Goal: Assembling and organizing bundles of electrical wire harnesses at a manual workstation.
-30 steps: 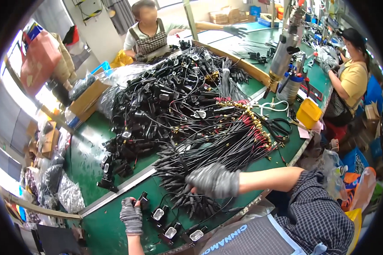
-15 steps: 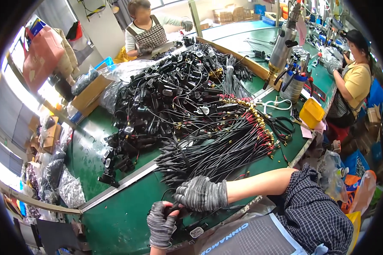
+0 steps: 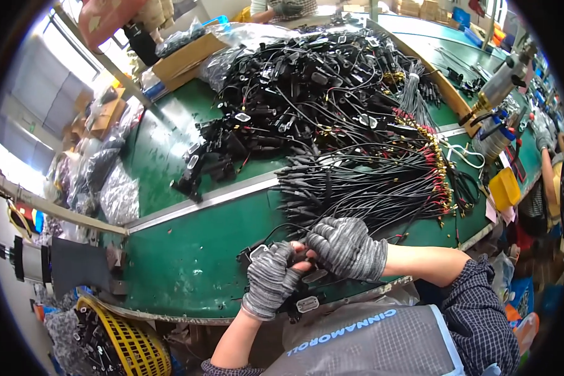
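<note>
Both gloved hands, apart a second ago, have now met at the bench's near edge: left hand (image 3: 271, 280) and right hand (image 3: 346, 249) close together on a small black connector part (image 3: 302, 255), bundled cables (image 3: 370, 188) lying just beyond the grip.

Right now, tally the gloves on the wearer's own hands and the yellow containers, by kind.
Grey knitted gloves, on left hand and right hand: 2
Yellow plastic lattice basket: 1
Yellow plastic open bin: 1
Total: 4
</note>
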Demonstrator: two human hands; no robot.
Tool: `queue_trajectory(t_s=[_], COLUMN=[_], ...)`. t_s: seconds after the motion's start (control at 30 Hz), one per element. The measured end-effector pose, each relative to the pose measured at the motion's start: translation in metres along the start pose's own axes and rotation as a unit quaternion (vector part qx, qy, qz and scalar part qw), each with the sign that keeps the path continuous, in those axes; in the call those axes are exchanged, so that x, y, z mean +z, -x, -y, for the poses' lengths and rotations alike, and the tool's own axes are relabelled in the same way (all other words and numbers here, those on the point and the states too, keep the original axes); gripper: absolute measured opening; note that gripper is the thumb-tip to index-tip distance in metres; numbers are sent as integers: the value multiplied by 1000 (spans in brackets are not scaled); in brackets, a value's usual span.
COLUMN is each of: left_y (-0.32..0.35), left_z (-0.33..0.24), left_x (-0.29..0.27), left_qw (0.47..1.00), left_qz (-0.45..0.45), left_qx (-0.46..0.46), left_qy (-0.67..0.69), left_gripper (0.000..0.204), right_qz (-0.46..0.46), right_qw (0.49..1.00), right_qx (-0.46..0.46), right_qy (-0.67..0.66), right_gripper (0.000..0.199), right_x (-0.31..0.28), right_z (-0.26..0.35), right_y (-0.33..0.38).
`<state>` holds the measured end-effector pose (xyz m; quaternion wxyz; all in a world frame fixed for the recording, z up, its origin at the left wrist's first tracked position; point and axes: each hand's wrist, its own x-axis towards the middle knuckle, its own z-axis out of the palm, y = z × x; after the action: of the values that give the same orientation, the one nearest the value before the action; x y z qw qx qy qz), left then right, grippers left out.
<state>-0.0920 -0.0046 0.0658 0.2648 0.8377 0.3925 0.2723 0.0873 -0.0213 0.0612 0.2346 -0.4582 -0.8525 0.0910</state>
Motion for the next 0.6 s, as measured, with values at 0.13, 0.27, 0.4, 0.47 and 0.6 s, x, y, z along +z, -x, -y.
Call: queue_trajectory(t_s=[0.13, 0.27, 0.4, 0.47, 0.6], left_y=[6, 6, 2, 2, 3], left_z=[8, 10, 7, 8, 11], left_x=[3, 2, -1, -2, -2], left_qw=[1000, 999, 1000, 999, 999], left_qz=[9, 14, 25, 30, 51], left_qx=[11, 9, -1, -1, 8], left_qy=[-20, -38, 6, 28, -15], left_gripper=[16, 17, 19, 19, 18], right_qz=[-3, -13, -19, -21, -70], right_qw=[1000, 999, 999, 999, 996], right_qx=[-7, -18, -23, -22, -40], right_qy=[16, 27, 34, 36, 35], right_gripper=[24, 25, 24, 24, 22], right_x=[-3, -9, -8, -7, -4], right_z=[3, 1, 0, 1, 3], right_y=[3, -1, -1, -1, -3])
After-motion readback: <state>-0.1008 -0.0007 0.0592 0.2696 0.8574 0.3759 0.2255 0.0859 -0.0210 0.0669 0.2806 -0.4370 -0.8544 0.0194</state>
